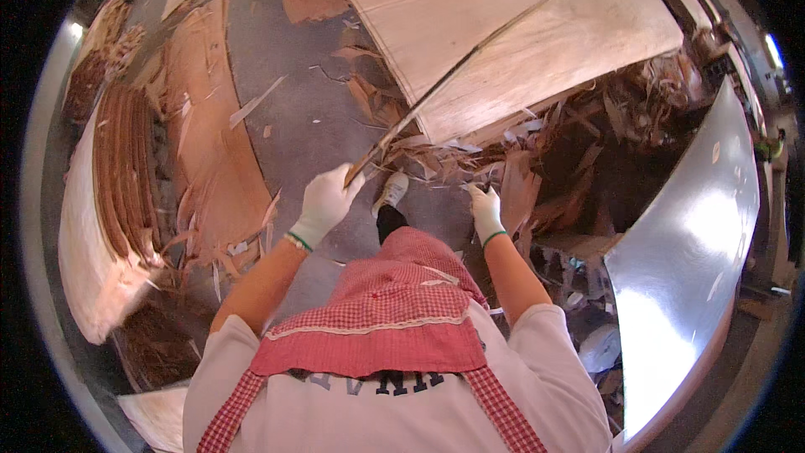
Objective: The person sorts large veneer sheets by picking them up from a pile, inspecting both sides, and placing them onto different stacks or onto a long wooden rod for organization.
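Observation:
My left hand (325, 204), in a white glove, is closed round the near end of a long thin wooden strip (470, 52). The strip slants away to the far right, passing over a stack of large pale veneer sheets (520, 25). My right hand (486, 211), gloved as well, is held to the right at about the same height. Its fingers are closed, with a small pale tip showing at them that is too small to name. Torn veneer scraps (444, 159) lie just beyond both hands, along the stack's near edge.
Brown veneer sheets (205, 117) lie on the floor at left, beside a bent stack of veneer (126, 176). A shiny metal sheet (683, 260) stands at right, near a heap of broken veneer (579, 193). My shoe (392, 190) is on the grey floor (293, 117).

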